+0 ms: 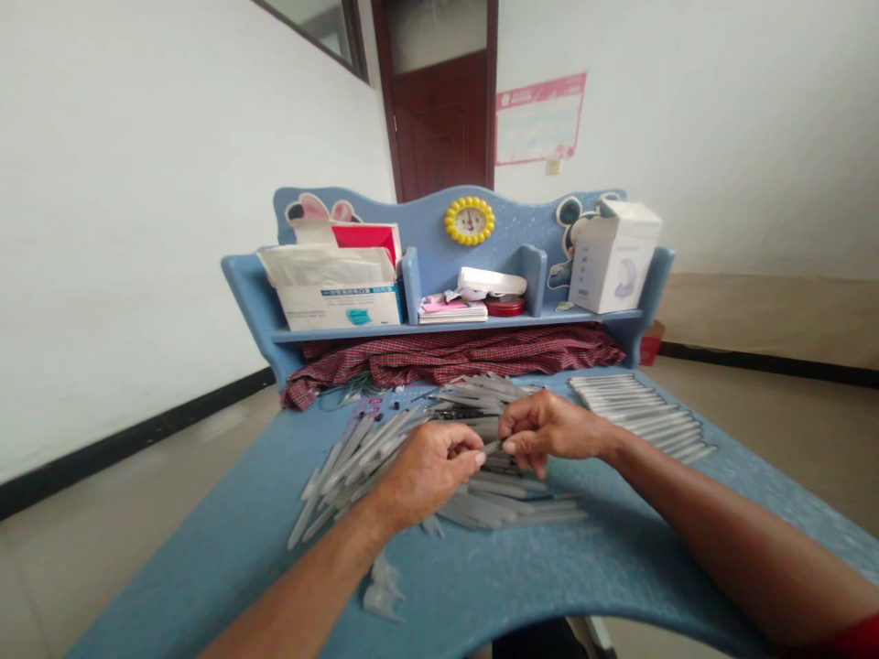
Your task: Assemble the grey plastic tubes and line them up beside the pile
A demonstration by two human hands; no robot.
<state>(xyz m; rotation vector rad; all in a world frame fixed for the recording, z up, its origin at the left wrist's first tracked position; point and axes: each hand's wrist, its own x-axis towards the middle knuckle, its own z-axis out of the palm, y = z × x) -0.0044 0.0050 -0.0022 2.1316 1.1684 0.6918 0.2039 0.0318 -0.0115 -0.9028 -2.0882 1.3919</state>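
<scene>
So the left hand [429, 467] has its thumb and finger pinched on one end of a thin grey piece [492, 447], and the right hand [553, 426] seems to pinch the other end, just above the heap of grey pens [498, 508]. The fingers cover most of it, so I honestly can't tell if it's a whole pen or just a part. The hands also block the middle of the heap, where some dark slim sticks [457, 415] poke out half buried. More loose pens [350, 467] lie left of the heap, and a neat row of pens [638, 414] sits to its right. Crumpled clear scraps [383, 590] in front of it are too blurry to name. Behind it there's a bunched plaid cloth [453, 355], partly tucked under a shelf [473, 252]. Both arms run out of view, with only a bit of red sleeve [855, 638] showing.
</scene>
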